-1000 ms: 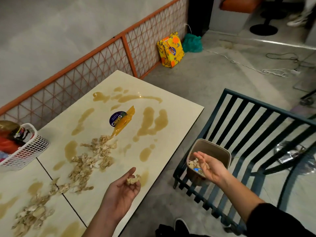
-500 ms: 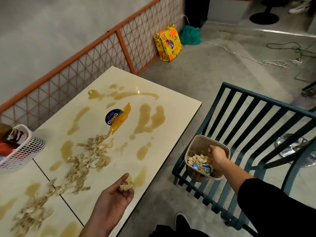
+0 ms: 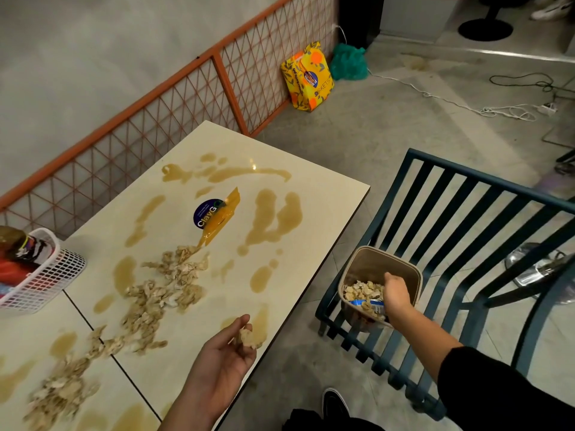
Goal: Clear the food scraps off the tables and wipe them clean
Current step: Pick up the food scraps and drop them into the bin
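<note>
Pale food scraps [image 3: 161, 287] lie strewn across the cream table [image 3: 323, 194], among brown sauce puddles [image 3: 273, 213]. My left hand [image 3: 222, 357] hovers palm up over the table's near edge, its fingers and thumb curled round a small clump of scraps [image 3: 247, 336]. My right hand [image 3: 395, 294] reaches palm down into a tan bin [image 3: 370, 259] that stands on a dark slatted chair. The fingertips are down among the scraps in the bin and hold nothing that I can see. A blue wrapper [image 3: 365, 303] lies in the bin too.
A torn sachet with a dark round label [image 3: 214, 214] lies in the sauce mid-table. A white basket [image 3: 49, 275] with bottles stands at the left edge. The slatted chair [image 3: 466, 213] sits right of the table, an orange mesh fence [image 3: 174, 101] behind it. My shoe [image 3: 334, 402] is on the floor.
My right hand turned from palm up with scraps beside the bin to palm down inside it, and its scraps went into the bin. My left hand has stayed put with its clump.
</note>
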Tool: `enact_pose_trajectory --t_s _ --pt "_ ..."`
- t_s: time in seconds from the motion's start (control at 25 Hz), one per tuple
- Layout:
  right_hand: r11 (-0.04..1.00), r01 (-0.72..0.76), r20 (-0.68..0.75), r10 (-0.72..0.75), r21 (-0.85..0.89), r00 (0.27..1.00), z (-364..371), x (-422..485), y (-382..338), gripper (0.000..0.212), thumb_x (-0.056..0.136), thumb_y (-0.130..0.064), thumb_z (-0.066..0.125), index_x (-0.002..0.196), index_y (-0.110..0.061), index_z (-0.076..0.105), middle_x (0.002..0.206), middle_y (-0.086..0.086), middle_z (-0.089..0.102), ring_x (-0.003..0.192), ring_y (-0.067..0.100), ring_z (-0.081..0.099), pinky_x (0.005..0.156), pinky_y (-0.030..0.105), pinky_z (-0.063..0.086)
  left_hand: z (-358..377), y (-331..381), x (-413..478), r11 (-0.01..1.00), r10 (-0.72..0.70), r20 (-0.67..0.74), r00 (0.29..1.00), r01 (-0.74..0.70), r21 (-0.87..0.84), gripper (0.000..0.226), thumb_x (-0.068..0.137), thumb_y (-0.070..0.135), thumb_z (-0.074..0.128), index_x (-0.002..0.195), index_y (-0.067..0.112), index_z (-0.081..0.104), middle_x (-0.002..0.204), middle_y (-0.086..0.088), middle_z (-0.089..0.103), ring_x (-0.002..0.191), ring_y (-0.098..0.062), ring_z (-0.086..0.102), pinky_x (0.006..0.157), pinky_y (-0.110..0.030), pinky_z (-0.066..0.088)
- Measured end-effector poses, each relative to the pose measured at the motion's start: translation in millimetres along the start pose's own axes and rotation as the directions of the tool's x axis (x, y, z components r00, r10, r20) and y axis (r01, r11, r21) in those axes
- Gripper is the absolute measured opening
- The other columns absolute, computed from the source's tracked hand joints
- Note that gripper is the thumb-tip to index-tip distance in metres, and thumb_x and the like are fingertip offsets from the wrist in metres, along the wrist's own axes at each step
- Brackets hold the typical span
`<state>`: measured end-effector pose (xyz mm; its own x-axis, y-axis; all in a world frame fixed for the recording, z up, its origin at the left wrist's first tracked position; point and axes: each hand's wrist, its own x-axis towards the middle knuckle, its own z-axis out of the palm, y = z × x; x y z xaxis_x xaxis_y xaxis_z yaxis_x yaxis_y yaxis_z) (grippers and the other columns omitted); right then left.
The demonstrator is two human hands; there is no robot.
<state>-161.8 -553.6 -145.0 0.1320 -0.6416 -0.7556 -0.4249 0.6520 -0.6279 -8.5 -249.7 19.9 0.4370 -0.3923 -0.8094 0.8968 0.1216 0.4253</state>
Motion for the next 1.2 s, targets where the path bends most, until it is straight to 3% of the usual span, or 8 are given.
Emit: enact_pose_trajectory --t_s 0.12,0.24,0.36,0.44,0.6,0.76,0.96,1.2 --pt "0.963 -0.196 0.243 0.148 0.187 0.959 23.9 -75.6 7.9 0.035 0.106 -0.03 0.041 0.128 -0.006 0.055 0.125 0.021 0.061 0.11 0.033 0.06 0.101 0.051 0.049 18.7 -11.0 4.0 0.996 0.045 0.037 0.998 -0.047 0.073 0.022 0.089 -0.001 0.058 0.109 -0.004 0.066 0.083 -0.009 0.065 0.075 -0.015 0.054 0.05 -0.02 0.053" --pt "0.835 -0.522 0.669 0.288 0.175 0.685 52.8 -145.5 16.1 0.053 0.104 -0.04 0.039 0.133 0.001 0.056 0.131 0.029 0.06 0.111 0.04 0.06 0.099 0.049 0.048 37.0 -25.6 6.7 0.933 0.187 0.122 0.975 -0.215 0.289 0.021 0.088 -0.003 0.061 0.107 -0.001 0.068 0.085 -0.009 0.071 0.08 -0.018 0.063 0.061 -0.023 0.057" --pt "0.776 -0.6 0.825 0.2 0.196 0.529 70.7 -180.2 7.4 0.061 0.104 -0.043 0.033 0.131 0.006 0.057 0.123 0.027 0.062 0.112 0.037 0.062 0.099 0.047 0.048 40.9 -43.9 11.2 0.334 0.439 0.392 0.808 -0.552 0.764 0.016 0.092 0.008 0.066 0.101 0.019 0.073 0.091 0.006 0.075 0.088 -0.008 0.069 0.076 -0.02 0.054" --pt "0.764 -0.609 0.841 0.175 0.212 0.512 74.5 -184.5 0.8 0.058 0.107 -0.04 0.031 0.12 0.007 0.061 0.114 0.025 0.067 0.106 0.034 0.068 0.094 0.044 0.051 36.6 -50.3 14.8 -0.087 0.446 0.6 0.664 -0.636 0.767 0.019 0.092 0.015 0.063 0.103 0.029 0.071 0.095 0.017 0.07 0.094 0.002 0.063 0.081 -0.015 0.049" --pt "0.786 -0.585 0.768 0.246 0.199 0.591 74.4 -176.6 4.0 0.028 0.1 -0.022 0.047 0.106 0.002 0.061 0.075 0.012 0.06 0.065 0.02 0.06 0.064 0.03 0.052 26.4 -44.1 16.4 -0.48 0.252 0.736 0.628 -0.579 0.659 0.029 0.09 0.046 0.054 0.117 0.04 0.059 0.11 0.027 0.057 0.114 0.008 0.042 0.096 -0.018 0.034" --pt "0.863 -0.453 0.512 0.291 0.225 0.808 63.6 -145.8 12.9 0.013 0.099 -0.009 0.05 0.099 -0.003 0.061 0.053 -0.003 0.031 0.043 0.009 0.023 0.04 0.022 0.025 2.8 -41.7 7.1 -0.178 0.188 0.635 0.749 -0.61 0.772 0.042 0.087 0.05 0.065 0.127 0.042 0.055 0.124 0.034 0.05 0.12 0.011 0.044 0.098 -0.006 0.033" --pt "0.843 -0.317 0.272 0.213 0.434 0.938 14.6 -81.0 -0.3 0.031 0.096 0.003 0.046 0.125 -0.002 0.056 0.1 0.015 0.058 0.076 0.019 0.053 0.063 0.027 0.046 -35.8 -19.4 9.2 0.252 0.376 0.272 0.886 -0.381 0.89 0.012 0.094 0.022 0.066 0.097 0.031 0.073 0.095 0.015 0.073 0.088 -0.008 0.067 0.075 -0.02 0.051" --pt "0.858 -0.336 0.157 0.298 0.388 0.942 -17.5 -10.9 2.3 0.038 0.097 -0.025 0.057 0.131 -0.01 0.051 0.126 0.024 0.061 0.109 0.04 0.064 0.073 0.048 0.059 -68.3 10.9 6.3 0.459 0.435 0.048 0.899 -0.267 0.847 0.015 0.098 0.018 0.059 0.099 0.021 0.073 0.092 0.004 0.076 0.089 -0.021 0.069 0.076 -0.036 0.052"
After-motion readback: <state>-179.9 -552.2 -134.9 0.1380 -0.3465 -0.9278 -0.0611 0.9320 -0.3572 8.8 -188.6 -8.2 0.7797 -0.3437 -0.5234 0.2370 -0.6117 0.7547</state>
